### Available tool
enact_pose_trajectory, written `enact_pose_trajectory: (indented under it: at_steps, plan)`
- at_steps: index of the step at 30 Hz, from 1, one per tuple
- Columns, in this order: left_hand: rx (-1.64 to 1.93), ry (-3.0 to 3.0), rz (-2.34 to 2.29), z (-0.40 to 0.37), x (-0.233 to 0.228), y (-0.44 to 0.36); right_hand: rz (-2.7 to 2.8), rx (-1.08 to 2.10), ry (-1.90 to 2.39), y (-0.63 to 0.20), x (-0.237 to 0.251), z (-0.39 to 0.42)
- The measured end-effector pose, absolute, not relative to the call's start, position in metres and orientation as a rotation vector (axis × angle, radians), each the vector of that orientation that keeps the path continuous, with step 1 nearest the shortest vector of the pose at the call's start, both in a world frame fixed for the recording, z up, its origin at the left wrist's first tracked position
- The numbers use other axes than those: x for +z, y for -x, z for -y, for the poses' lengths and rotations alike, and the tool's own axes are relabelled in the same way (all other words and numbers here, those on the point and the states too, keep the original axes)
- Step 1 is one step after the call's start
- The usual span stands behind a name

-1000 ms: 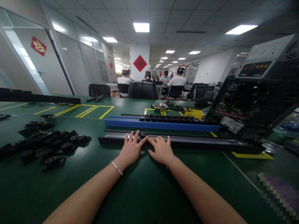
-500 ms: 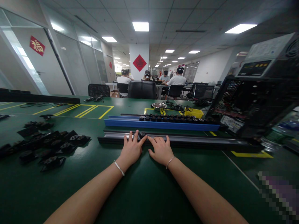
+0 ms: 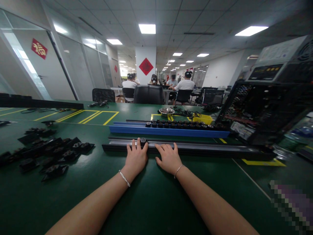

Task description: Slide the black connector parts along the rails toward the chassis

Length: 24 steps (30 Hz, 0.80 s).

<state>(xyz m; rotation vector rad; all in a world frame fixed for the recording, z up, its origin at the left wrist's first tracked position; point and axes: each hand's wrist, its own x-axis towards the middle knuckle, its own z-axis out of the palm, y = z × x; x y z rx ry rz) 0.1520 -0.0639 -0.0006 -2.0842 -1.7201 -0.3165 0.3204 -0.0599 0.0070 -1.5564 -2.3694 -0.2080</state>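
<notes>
Left hand (image 3: pixel 136 158) flat on dark rail (image 3: pixel 207 149), fingers (image 3: pixel 134 144) extended, touching small black slider (image 3: pixel 143 141), right hand (image 3: pixel 168 158) flat beside, fingers spread, gripping nothing, rail mid-surface (image 3: pixel 151 202), near blue rail (image 3: pixel 168 131).

open-plan assy workshop | green marked benches (image 3: pixel 151 195) | parts rails (image 3: pixel 168 132) | seated workers (image 3: pixel 185 85)

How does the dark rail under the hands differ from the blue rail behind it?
The dark rail is black-grey and lies nearest the person; the blue rail lies farther back. The blue rail carries a long row of small black parts; the dark rail shows just one black part, at the left hand. Both hands, the right hand too, rest on the dark rail; neither touches the blue rail. Both lie flat and parallel on the green table.
</notes>
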Motion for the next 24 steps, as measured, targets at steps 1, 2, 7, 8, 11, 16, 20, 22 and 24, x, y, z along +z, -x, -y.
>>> enact_pose_trajectory:
  at_steps: [1, 2, 7, 8, 11, 16, 20, 22, 24]
  plan:
    - [-0.322, 2.074, 1.734, 0.0643, -0.0004, -0.1519, 2.368, -0.211, 1.556, -0.3204, 0.0070, 0.0600]
    - [-0.330, 2.067, 1.745, 0.0644, -0.0004, -0.1517, 2.366, -0.215, 1.553, -0.3205, 0.0070, 0.0600]
    - [-0.357, 2.080, 1.788, 0.0632, 0.0000, -0.1510, 2.375, -0.231, 1.556, -0.3208, 0.0066, 0.0592]
    - [-0.352, 2.086, 1.793, 0.0630, 0.0002, -0.1510, 2.374, -0.226, 1.558, -0.3209, 0.0067, 0.0591]
    - [-0.328, 2.102, 1.797, 0.0627, 0.0008, -0.1511, 2.366, -0.200, 1.553, -0.3213, 0.0070, 0.0590]
    - [-0.322, 2.073, 1.790, 0.0629, 0.0002, -0.1498, 2.361, -0.191, 1.537, -0.3220, 0.0066, 0.0592]
    - [-0.323, 2.038, 1.818, 0.0625, -0.0003, -0.1478, 2.373, -0.201, 1.549, -0.3219, 0.0064, 0.0589]
    - [-0.322, 2.028, 1.836, 0.0620, 0.0000, -0.1467, 2.376, -0.205, 1.550, -0.3218, 0.0066, 0.0589]
    - [-0.322, 2.020, 1.850, 0.0618, 0.0008, -0.1456, 2.375, -0.202, 1.550, -0.3219, 0.0068, 0.0589]
